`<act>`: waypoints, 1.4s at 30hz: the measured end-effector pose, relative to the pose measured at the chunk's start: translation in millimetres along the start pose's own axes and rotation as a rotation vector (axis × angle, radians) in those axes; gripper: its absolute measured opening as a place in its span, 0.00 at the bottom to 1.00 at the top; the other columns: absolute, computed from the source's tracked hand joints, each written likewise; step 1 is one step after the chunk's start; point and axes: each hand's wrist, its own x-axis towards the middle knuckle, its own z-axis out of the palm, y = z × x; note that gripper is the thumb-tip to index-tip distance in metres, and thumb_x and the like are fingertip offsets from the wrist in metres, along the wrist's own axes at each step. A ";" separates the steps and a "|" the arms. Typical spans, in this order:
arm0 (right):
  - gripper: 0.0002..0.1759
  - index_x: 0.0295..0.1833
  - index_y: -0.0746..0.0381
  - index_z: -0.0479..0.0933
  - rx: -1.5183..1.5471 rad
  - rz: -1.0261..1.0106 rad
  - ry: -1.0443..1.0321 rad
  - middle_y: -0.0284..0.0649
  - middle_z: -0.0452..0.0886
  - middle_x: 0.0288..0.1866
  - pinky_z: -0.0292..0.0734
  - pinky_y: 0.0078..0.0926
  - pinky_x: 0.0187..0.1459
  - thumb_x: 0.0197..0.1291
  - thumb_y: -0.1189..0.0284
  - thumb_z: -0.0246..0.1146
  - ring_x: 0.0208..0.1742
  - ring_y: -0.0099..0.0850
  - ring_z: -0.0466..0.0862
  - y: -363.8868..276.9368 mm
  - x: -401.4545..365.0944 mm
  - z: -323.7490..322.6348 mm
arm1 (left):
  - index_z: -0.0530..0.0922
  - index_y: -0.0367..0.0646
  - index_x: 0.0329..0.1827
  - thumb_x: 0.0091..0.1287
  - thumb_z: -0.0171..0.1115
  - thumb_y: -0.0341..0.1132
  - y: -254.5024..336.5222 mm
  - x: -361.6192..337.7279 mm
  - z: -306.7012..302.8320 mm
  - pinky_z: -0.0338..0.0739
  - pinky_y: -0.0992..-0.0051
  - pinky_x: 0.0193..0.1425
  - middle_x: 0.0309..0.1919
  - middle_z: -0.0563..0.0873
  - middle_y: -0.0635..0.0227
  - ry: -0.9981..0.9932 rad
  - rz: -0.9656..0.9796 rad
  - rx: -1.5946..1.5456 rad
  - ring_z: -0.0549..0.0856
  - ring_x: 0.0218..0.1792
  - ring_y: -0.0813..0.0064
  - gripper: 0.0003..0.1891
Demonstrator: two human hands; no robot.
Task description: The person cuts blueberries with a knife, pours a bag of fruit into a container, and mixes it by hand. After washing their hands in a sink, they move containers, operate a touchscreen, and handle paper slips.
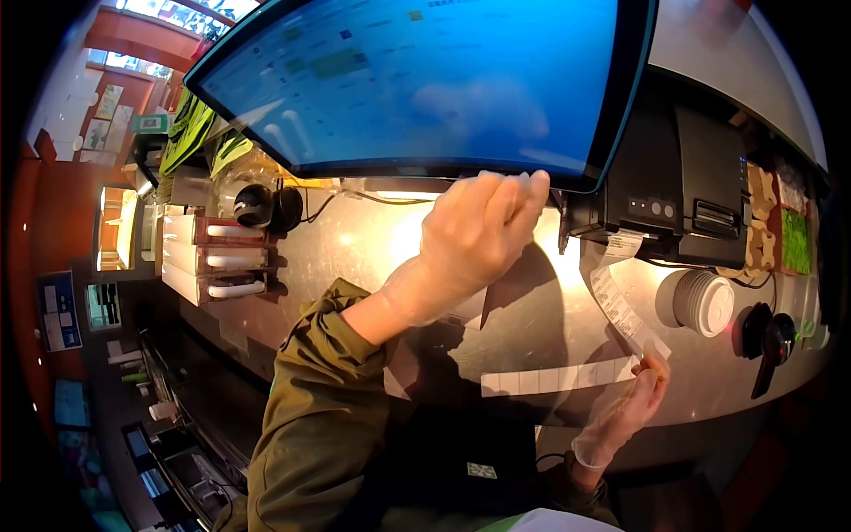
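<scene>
My left hand (pixel 479 232), in a thin clear glove, is raised at the lower edge of a large lit touchscreen (pixel 390 84). Its fingers are curled in and their tips are hidden; I see nothing held. Pinched in the fingers of my right hand (pixel 628 403), also gloved, is a strip of printed labels (pixel 616 306). The strip runs down from the slot of a black label printer (pixel 660 199). From the pinch, its pale, sectioned length (pixel 554 379) extends left over the counter's front edge.
Right of the strip stands a stack of white cup lids (pixel 706 303), with a black handheld device (pixel 775 344) beyond it. Left on the metal counter (pixel 346 235) are stacked clear containers with white handles (pixel 222 257) and a small black round device (pixel 254 206). Cables run behind the screen.
</scene>
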 end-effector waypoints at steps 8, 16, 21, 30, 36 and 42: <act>0.11 0.43 0.66 0.72 -0.017 -0.002 0.008 0.36 0.70 0.47 0.60 0.22 0.50 0.57 0.76 0.47 0.44 0.25 0.66 -2.0 -0.8 4.0 | 0.79 0.43 0.36 0.51 0.63 0.24 -32.3 -14.2 -36.7 0.67 0.80 0.20 0.23 0.75 0.74 -0.004 -0.127 0.049 0.73 0.20 0.79 0.10; 0.14 0.50 0.65 0.69 -0.007 -0.021 0.239 0.38 0.69 0.47 0.58 0.24 0.55 0.60 0.72 0.49 0.50 0.28 0.66 -6.5 5.3 6.8 | 0.78 0.42 0.43 0.47 0.61 0.17 -66.3 -23.8 -67.7 0.73 0.75 0.32 0.30 0.80 0.66 -0.012 -0.276 0.017 0.77 0.28 0.69 0.18; 0.14 0.50 0.65 0.69 -0.045 -0.029 0.218 0.38 0.69 0.47 0.58 0.23 0.55 0.60 0.72 0.49 0.50 0.27 0.66 -2.9 1.2 6.0 | 0.75 0.43 0.36 0.49 0.63 0.19 -65.4 -26.3 -70.0 0.73 0.75 0.34 0.31 0.79 0.66 -0.101 -0.340 0.018 0.77 0.29 0.68 0.13; 0.14 0.49 0.66 0.69 -0.020 -0.030 0.122 0.36 0.69 0.48 0.58 0.22 0.56 0.59 0.72 0.49 0.49 0.26 0.66 0.8 -6.2 8.7 | 0.73 0.45 0.37 0.47 0.64 0.22 -63.8 -42.8 -54.9 0.73 0.76 0.26 0.31 0.79 0.72 -0.030 -0.267 0.020 0.77 0.24 0.71 0.15; 0.12 0.47 0.66 0.70 0.006 -0.042 0.093 0.36 0.70 0.47 0.59 0.21 0.55 0.59 0.73 0.50 0.48 0.25 0.67 5.5 -7.5 5.5 | 0.74 0.45 0.40 0.46 0.64 0.21 -69.9 -51.0 -53.4 0.73 0.76 0.25 0.30 0.79 0.72 -0.007 -0.240 0.113 0.77 0.24 0.72 0.17; 0.10 0.45 0.65 0.71 0.038 -0.042 0.089 0.34 0.71 0.46 0.60 0.20 0.53 0.61 0.73 0.50 0.46 0.23 0.67 5.5 -8.7 6.0 | 0.75 0.45 0.39 0.47 0.63 0.21 -74.1 -55.4 -49.9 0.73 0.76 0.26 0.29 0.78 0.71 0.016 -0.242 0.146 0.77 0.24 0.72 0.16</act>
